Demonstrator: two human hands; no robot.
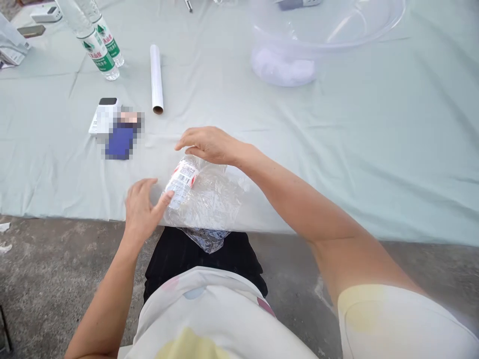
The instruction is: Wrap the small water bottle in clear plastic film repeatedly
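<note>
In the head view I see a labelled bottle (184, 173) in clear film (215, 199) near the bench's (318, 149) front edge, the left hand (142, 207) spread open, thumb at its near end, the right hand (209, 143) half open over the far end, neither gripping it.

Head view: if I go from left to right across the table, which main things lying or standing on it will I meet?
White package → green-labelled bottles → white roll → red-and-white-labelled item → transparent basin
</note>
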